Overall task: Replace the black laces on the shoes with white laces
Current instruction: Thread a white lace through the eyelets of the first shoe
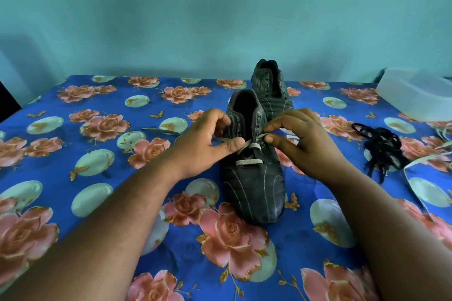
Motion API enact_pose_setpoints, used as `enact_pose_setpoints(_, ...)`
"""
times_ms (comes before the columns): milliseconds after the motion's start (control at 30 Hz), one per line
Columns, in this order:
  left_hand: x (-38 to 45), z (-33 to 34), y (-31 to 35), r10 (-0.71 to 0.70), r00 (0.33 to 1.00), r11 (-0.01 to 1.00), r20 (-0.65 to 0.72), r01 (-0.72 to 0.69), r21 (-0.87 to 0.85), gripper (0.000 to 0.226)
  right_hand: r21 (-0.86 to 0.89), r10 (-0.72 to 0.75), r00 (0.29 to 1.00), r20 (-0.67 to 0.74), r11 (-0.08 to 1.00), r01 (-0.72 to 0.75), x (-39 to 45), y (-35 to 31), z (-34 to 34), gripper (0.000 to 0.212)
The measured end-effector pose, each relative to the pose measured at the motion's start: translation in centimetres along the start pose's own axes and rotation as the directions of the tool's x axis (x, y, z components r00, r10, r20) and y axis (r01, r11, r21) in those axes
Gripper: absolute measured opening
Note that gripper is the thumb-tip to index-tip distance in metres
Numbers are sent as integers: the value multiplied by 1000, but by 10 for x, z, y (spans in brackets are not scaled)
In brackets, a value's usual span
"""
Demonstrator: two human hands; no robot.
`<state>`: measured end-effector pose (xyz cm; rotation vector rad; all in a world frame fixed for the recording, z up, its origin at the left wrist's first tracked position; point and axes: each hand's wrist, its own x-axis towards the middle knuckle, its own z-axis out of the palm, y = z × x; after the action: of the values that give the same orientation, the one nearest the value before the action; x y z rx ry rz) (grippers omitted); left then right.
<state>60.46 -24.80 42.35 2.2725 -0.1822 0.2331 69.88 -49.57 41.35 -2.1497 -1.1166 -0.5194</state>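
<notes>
A: Quick, where was the near shoe (pixel 253 178)?

B: On the cloth (pixel 122 203), toe toward me, heel toward the wall. The far shoe (pixel 270 85) stood just behind the near shoe, a bit to its right, no lace in its eyelets.

A: White lace (pixel 248 161)?

B: Already threaded across the near shoe's lowest eyelets, one bar plus a cross above it. Both ends ran up and out to my hands.

A: Left hand (pixel 208 144)?

B: Against the near shoe's left side. Thumb and fingers pinched the left end of the white lace, fingers curled at the collar.

A: Right hand (pixel 300 142)?

B: At the near shoe's right side, thumb and forefinger pinching the right end of the white lace, just off the eyelet row.

A: Black laces (pixel 381 146)?

B: Loose tangled heap on the cloth, well right of the near shoe, nothing touching them.

A: Anything else?

B: Second white lace (pixel 415 161) right of that heap, running off the edge. Clear tub (pixel 415 93) far right of the far shoe. Another strip of lace lay on the cloth left of the near shoe, beyond my left hand.
</notes>
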Motion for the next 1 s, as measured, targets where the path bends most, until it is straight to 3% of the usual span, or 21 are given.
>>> enact_pose_setpoints(200,3,-4,-6,29,995,995,97,-19,-100,17,20,-25,999,-21,999,26,2,-4,2,8)
enact_pose_setpoints(433,1,-17,-10,-50,993,977,110,71,-202,25,20,71,997,-2,997,-71,-2,-5,-2,5)
enact_pose_setpoints(633,-1,-16,-7,-56,989,956,136,92,-280,28,-89,-1,1000,-29,996,-1,-2,-8,-4,7)
enact_pose_setpoints(700,-2,-19,-6,-66,989,956,129,99,-276,25,-31,21,1000,9,999,-21,-4,-11,-7,12)
enact_pose_setpoints(767,-2,-20,-7,-89,994,961,64,103,-259,27,209,149,985,81,964,-163,-6,-19,-14,23)
enact_pose_setpoints(833,-1,-18,-5,-117,992,964,-52,101,-246,32,331,291,957,22,901,-281,-9,-17,-25,35)
enact_pose_setpoints(933,0,-10,2,-101,967,991,-235,76,-113,36,166,472,850,-233,881,-443,-8,12,-39,37)
enact_pose_setpoints(1000,0,-4,5,-93,959,994,-269,76,-72,37,35,591,754,-285,793,-608,-8,31,-42,31)
